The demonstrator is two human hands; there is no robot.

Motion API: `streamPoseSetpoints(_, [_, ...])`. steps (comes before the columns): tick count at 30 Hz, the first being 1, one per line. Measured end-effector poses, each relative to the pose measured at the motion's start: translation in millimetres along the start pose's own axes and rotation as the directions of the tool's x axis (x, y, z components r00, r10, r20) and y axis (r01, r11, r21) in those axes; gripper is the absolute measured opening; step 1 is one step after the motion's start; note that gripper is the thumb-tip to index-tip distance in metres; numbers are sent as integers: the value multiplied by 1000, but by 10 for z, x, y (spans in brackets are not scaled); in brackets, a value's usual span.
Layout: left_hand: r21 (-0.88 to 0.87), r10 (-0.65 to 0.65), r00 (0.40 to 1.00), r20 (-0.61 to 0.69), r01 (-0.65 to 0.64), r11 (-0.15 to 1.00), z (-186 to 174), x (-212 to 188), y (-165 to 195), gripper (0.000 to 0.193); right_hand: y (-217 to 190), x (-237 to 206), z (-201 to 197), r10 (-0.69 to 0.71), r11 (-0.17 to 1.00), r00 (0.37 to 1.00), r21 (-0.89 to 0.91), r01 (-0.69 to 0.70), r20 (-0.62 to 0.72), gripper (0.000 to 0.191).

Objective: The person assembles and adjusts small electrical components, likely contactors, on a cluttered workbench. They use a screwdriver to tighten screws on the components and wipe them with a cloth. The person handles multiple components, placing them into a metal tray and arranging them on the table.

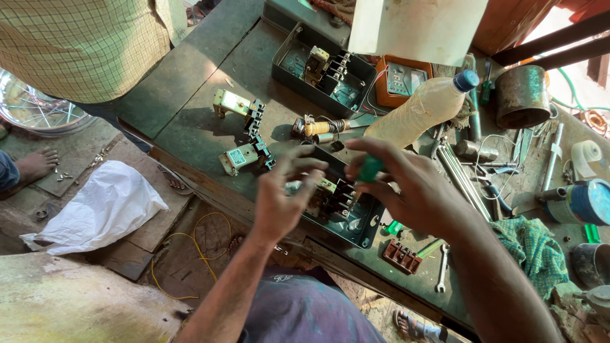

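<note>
An open dark metal switch box with contactor parts inside lies at the near edge of the workbench. My right hand grips a green-handled screwdriver that points down into the box. My left hand hovers over the box's left side with its fingers spread and curled, touching or nearly touching the parts inside. Whether those fingers pinch anything small is hidden.
A second open box, two loose contactor units, a plastic bottle, an orange multimeter, spanners, a green cloth and a metal pot crowd the bench. A person in a checked shirt stands at the left.
</note>
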State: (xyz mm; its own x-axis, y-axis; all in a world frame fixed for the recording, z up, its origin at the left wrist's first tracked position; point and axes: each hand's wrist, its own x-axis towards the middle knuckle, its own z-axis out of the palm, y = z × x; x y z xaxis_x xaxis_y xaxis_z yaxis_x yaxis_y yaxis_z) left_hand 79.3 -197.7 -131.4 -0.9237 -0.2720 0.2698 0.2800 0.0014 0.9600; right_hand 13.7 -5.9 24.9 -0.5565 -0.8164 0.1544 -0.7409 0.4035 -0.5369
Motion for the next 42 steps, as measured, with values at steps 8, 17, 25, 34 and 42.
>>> streamPoseSetpoints(8, [573,87,993,-79,-26,819,-282,-117,-14,39,-12,-894,-293,76,988,915,156,-15,-395,65])
streamPoseSetpoints(17, [335,-186,976,110,140,932,-87,336,-41,75,45,-2040,-62,467,872,619,445,-205,-631,65])
streamPoseSetpoints(25, [357,-86,980,181,15,934,54,252,-160,79,405,-3190,215,492,865,358,399,-305,-793,52])
streamPoseSetpoints(34, [125,-133,989,-63,140,982,421,-304,-274,77,807,-3946,291,354,860,129,267,-435,-926,48])
streamPoseSetpoints(42, [603,-215,976,-38,194,774,505,-299,-185,75,1444,-3767,654,326,524,462,-248,-815,-825,17])
